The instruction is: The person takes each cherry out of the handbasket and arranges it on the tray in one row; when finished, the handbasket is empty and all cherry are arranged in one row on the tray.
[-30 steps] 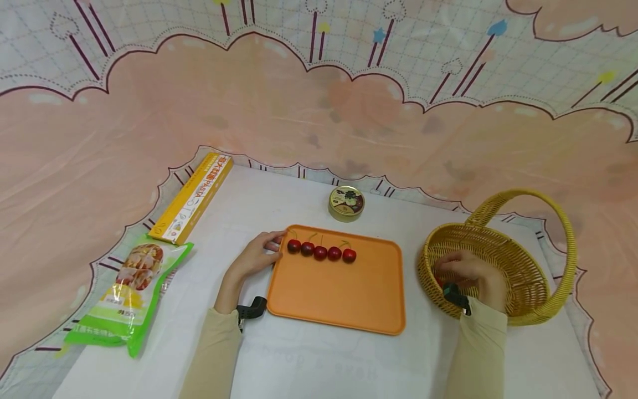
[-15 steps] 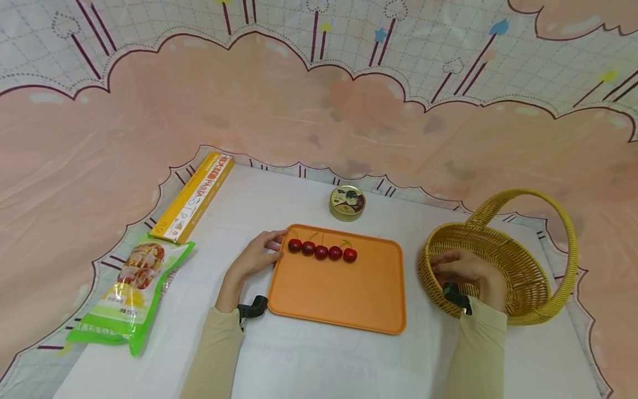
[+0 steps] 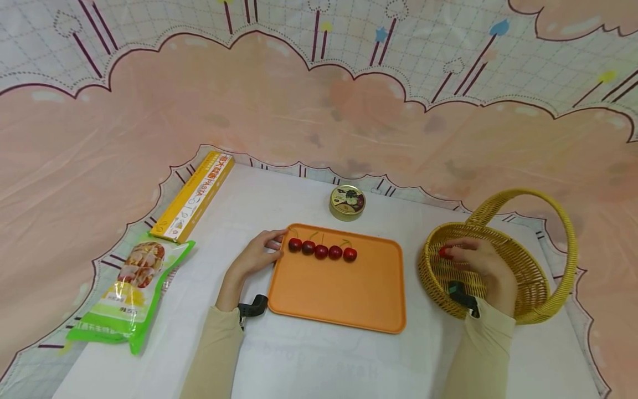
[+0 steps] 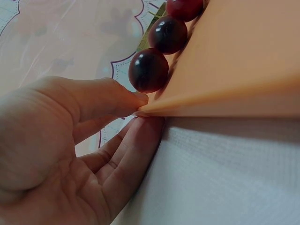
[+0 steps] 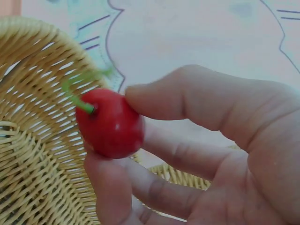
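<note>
My right hand [image 3: 476, 259] is inside the yellow wicker basket [image 3: 532, 277], pinching a red cherry [image 5: 112, 124] between thumb and fingers. A green stem [image 5: 82, 101] sticks out of that cherry. On the left, my left hand [image 3: 253, 256] pinches the upper left edge of the orange tray [image 3: 339, 296], thumb on top and fingers beneath, as the left wrist view shows. Along the tray's far side lies a row of several dark red cherries [image 3: 321, 252] with stems. The leftmost cherry [image 4: 148, 70] sits close to my left thumb.
A round gold tin [image 3: 347, 203] stands behind the tray. At the left lie a yellow pasta box [image 3: 191, 197] and a green and white food bag [image 3: 130, 288]. The basket's tall handle [image 3: 568, 244] arches over its right side. A patterned cloth [image 3: 319, 122] hangs behind.
My right hand has risen from the basket's bottom and shifted slightly right, and a red cherry now shows in its fingers. The left hand and the tray hold their place.
</note>
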Motion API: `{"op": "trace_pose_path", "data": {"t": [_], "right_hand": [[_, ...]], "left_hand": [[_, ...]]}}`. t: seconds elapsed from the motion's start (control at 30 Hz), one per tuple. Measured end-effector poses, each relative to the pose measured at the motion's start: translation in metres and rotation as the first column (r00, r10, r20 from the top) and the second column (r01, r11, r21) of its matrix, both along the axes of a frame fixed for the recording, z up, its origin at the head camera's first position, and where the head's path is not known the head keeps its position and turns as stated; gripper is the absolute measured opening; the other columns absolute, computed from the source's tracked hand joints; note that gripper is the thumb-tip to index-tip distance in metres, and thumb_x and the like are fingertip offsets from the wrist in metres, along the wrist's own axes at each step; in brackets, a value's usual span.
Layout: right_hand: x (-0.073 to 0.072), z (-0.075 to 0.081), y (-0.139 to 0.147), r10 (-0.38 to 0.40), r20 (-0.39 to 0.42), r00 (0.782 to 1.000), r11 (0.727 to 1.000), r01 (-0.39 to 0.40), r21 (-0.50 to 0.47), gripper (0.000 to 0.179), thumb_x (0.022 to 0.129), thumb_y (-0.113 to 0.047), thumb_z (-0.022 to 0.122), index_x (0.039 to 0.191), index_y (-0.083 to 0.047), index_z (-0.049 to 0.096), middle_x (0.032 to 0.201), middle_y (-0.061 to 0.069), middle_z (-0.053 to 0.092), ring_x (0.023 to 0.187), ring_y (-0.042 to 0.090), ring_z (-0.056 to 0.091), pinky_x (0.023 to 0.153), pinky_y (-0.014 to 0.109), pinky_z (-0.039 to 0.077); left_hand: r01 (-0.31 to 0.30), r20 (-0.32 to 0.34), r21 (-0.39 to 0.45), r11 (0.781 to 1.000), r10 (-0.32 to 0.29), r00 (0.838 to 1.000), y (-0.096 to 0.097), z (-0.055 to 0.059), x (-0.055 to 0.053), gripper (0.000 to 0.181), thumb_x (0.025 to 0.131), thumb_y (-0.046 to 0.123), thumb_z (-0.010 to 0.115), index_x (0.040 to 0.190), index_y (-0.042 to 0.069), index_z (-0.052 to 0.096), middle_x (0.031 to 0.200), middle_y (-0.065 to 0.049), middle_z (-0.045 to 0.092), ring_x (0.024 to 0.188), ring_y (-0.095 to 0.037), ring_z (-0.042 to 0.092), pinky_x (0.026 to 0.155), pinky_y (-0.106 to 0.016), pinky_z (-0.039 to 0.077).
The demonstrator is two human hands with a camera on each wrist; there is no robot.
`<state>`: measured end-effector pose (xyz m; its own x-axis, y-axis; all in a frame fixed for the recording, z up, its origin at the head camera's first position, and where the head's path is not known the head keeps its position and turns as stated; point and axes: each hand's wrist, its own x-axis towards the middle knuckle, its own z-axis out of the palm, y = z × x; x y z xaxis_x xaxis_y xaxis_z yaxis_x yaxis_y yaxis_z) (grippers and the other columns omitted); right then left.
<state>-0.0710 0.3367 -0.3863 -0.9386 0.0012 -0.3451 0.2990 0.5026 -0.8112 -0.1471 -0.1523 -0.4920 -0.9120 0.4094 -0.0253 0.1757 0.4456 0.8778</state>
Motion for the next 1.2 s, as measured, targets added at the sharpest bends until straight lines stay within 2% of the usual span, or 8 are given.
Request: {"op": "trace_pose_path", "data": {"t": [0.1,0.23,0.43,0.57,0.63,0.9,1.07,1.2], "right_hand": [[0.001,0.003,0.001,-0.051,-0.024,0.998,0.995,0.049,-0.087,0.047,0.099,-0.015,0.059,0.130,0.019,0.049,0.093,-0.012,0.069,0.084,0.008,0.066,0.076,0.026,0.056],[0.001,0.005,0.002,-0.096,-0.024,0.995,0.979,0.090,-0.184,0.039,0.099,-0.010,0.059,0.128,0.016,0.052,0.091,-0.011,0.068,0.081,0.009,0.068,0.074,0.026,0.057],[0.000,0.006,-0.006,-0.202,-0.011,0.979,0.928,0.188,-0.323,0.012,0.096,-0.007,0.063,0.107,-0.006,0.067,0.089,-0.008,0.069,0.081,0.009,0.069,0.074,0.025,0.057],[-0.002,0.007,-0.017,-0.261,-0.033,0.965,0.927,0.241,-0.287,0.006,0.094,-0.013,0.067,0.095,-0.019,0.070,0.086,-0.013,0.068,0.081,0.005,0.065,0.074,0.022,0.056],[-0.004,0.007,-0.025,-0.268,-0.052,0.962,0.937,0.247,-0.248,0.005,0.093,-0.017,0.068,0.097,-0.019,0.071,0.084,-0.016,0.068,0.082,0.002,0.062,0.075,0.020,0.054],[-0.018,0.005,-0.064,-0.208,-0.078,0.975,0.964,0.191,-0.186,0.040,0.093,-0.019,0.068,0.121,0.008,0.059,0.085,-0.014,0.070,0.083,0.004,0.063,0.077,0.020,0.053],[-0.028,-0.003,-0.091,-0.197,-0.055,0.979,0.964,0.183,-0.194,0.041,0.091,-0.015,0.070,0.118,0.013,0.058,0.084,-0.005,0.070,0.080,0.010,0.066,0.072,0.022,0.055],[-0.035,-0.018,-0.110,-0.206,-0.041,0.978,0.963,0.196,-0.184,0.037,0.090,-0.012,0.071,0.115,0.013,0.061,0.087,0.001,0.070,0.076,0.011,0.065,0.070,0.022,0.054]], "left_hand": [[0.001,0.002,-0.002,1.000,-0.001,1.000,0.000,0.001,0.000,0.054,0.088,-0.002,0.064,0.141,-0.003,0.050,0.120,-0.022,0.056,0.103,-0.033,0.060,0.090,-0.046,0.048],[0.001,0.005,-0.010,1.000,-0.001,1.000,0.001,0.001,0.000,0.054,0.089,-0.002,0.064,0.141,-0.002,0.050,0.120,-0.022,0.056,0.103,-0.033,0.060,0.090,-0.046,0.049],[-0.005,0.019,-0.029,1.000,0.006,1.000,0.001,0.001,-0.001,0.055,0.089,-0.001,0.065,0.142,-0.001,0.050,0.121,-0.021,0.056,0.104,-0.033,0.060,0.091,-0.047,0.049],[-0.001,0.015,-0.034,0.999,0.002,1.000,0.001,0.001,-0.002,0.054,0.089,-0.001,0.064,0.141,-0.001,0.050,0.121,-0.021,0.056,0.103,-0.033,0.060,0.091,-0.047,0.049],[0.003,0.012,-0.031,1.000,-0.003,1.000,0.001,0.001,-0.003,0.054,0.089,-0.001,0.064,0.141,-0.002,0.050,0.121,-0.021,0.056,0.103,-0.033,0.060,0.091,-0.047,0.049],[0.004,0.011,-0.026,1.000,-0.004,1.000,0.002,0.001,-0.002,0.055,0.089,-0.001,0.065,0.141,-0.002,0.050,0.121,-0.022,0.056,0.104,-0.033,0.060,0.091,-0.047,0.049],[0.006,0.011,-0.018,1.000,-0.005,1.000,0.002,0.002,-0.003,0.055,0.088,-0.001,0.065,0.141,-0.003,0.050,0.121,-0.022,0.056,0.104,-0.034,0.060,0.091,-0.048,0.049],[0.005,0.007,-0.024,1.000,-0.005,1.000,0.001,0.002,-0.003,0.055,0.089,-0.001,0.065,0.141,-0.003,0.050,0.121,-0.022,0.057,0.104,-0.034,0.061,0.091,-0.047,0.049]]}}
